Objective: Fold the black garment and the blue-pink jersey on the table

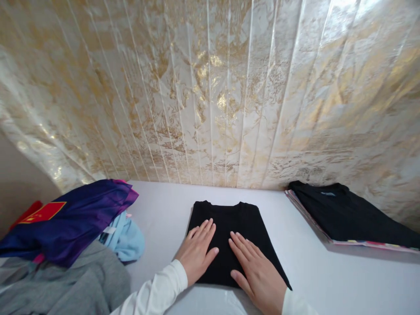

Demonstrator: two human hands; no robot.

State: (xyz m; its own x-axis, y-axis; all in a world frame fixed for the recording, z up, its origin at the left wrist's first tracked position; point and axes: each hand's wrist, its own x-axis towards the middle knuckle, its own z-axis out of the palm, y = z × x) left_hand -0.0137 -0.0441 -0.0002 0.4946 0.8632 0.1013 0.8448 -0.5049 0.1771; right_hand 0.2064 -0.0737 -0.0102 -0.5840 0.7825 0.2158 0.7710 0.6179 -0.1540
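I have the black shirt (223, 214) lying folded on the white table (160, 227), neckline at its far edge, with both hands flat on top of it. The left hand (198, 253) presses on the shirt's left half, fingers straight and nearly together, thumb held apart and pointing across the cloth. On the right half I see the right hand (256, 271), palm down, its fingers stretched side by side and its thumb apart as well. Left of the shirt is a loose heap: a purple-blue garment (75, 218) with a red patch, over grey cloth (88, 280) and light blue cloth (129, 238). Well to the right of the shirt I make out a stack of folded clothes (331, 214), black on top with colourful edges beneath. Beyond the shirt, a shiny gold-and-silver curtain (213, 109) hangs behind the table.
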